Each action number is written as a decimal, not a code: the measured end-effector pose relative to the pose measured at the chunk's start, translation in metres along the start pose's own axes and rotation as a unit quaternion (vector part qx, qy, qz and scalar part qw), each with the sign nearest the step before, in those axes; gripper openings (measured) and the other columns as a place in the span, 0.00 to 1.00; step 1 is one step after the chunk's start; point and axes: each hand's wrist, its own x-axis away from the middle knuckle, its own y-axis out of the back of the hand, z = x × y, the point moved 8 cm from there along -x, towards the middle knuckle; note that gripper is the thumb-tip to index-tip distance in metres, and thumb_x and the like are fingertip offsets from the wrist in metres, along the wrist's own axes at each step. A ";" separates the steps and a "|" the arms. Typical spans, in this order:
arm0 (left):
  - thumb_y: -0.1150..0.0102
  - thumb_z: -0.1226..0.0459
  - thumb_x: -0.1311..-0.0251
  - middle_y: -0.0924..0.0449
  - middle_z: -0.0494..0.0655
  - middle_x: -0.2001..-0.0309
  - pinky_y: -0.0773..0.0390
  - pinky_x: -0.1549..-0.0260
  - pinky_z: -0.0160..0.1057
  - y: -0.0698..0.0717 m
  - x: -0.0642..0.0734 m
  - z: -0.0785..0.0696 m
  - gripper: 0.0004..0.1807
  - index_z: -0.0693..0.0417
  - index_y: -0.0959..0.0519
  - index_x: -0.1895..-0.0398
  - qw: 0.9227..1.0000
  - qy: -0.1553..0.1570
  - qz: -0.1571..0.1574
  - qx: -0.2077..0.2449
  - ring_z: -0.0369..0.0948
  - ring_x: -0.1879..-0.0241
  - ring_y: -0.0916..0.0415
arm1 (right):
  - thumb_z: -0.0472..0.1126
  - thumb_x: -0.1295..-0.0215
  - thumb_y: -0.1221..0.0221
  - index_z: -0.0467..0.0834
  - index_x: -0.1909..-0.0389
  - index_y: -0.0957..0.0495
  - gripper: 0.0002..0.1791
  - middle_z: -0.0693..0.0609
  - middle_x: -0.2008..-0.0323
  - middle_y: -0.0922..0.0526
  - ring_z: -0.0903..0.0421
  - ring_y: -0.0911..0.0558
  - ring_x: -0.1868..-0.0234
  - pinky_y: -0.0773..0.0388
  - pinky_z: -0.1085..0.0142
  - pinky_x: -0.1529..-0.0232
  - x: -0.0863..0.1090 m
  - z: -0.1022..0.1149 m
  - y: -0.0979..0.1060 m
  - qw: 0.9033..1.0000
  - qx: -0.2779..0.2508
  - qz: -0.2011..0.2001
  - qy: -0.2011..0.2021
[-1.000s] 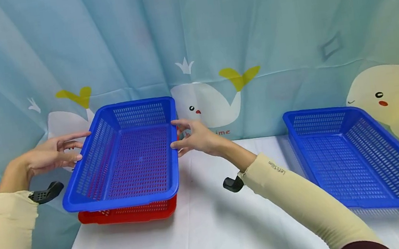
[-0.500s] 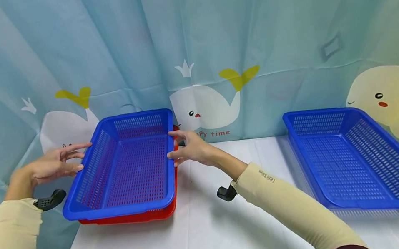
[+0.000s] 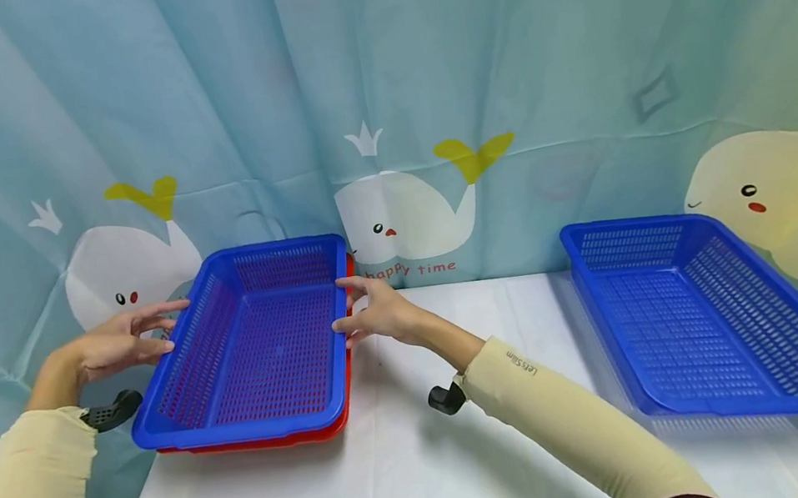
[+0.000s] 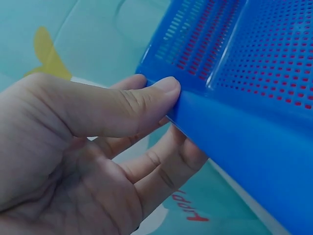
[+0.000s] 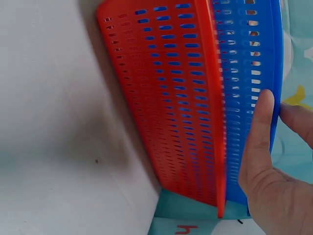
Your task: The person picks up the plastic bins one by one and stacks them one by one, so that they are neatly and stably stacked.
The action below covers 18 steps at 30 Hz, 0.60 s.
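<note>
Held blue basket has come down, now partway inside red basket; left hand, right hand pinching opposite rims.

Smooth perforated plastic, soft matt cloth.
The blue rectangular slotted plastic basket on the left has a smooth rim with a soft sheen, and its flat border looks satiny up close; the red rectangular slotted plastic basket beneath it is smooth too, its lip faintly glossy. The blue rectangular plastic basket on the right shows a like smooth finish, pale glints on its floor. Matt white cloth covers the table (faintly creased), the light blue printed fabric curtain hangs in soft folds, and the cream tubular cloth sleeves look matt and close-fitting.
</note>
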 end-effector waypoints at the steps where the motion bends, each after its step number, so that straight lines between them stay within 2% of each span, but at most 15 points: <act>1: 0.38 0.68 0.30 0.40 0.70 0.32 0.21 0.44 0.61 -0.001 -0.001 0.000 0.42 0.58 0.48 0.19 1.000 0.001 -0.001 -0.002 0.50 0.46 0.21 | 0.25 0.37 0.33 0.39 0.20 0.44 0.47 0.38 0.52 0.29 0.50 0.12 0.71 0.13 0.52 0.56 0.000 -0.002 0.000 1.000 -0.004 -0.001 -0.002; 8: 0.38 0.68 0.31 0.41 0.71 0.31 0.22 0.43 0.64 -0.005 -0.005 0.004 0.43 0.59 0.49 0.18 1.000 0.005 0.006 0.005 0.56 0.43 0.23 | 0.23 0.38 0.34 0.38 0.21 0.44 0.47 0.39 0.51 0.29 0.51 0.13 0.73 0.12 0.55 0.59 0.000 -0.009 0.000 1.000 -0.024 -0.002 -0.005; 18: 0.38 0.69 0.30 0.43 0.70 0.32 0.21 0.44 0.60 -0.008 -0.010 0.009 0.43 0.57 0.49 0.18 1.000 0.008 0.016 0.013 0.51 0.46 0.21 | 0.22 0.38 0.34 0.37 0.21 0.44 0.46 0.40 0.50 0.30 0.52 0.13 0.73 0.12 0.58 0.61 0.000 -0.014 0.001 1.000 -0.026 -0.009 -0.007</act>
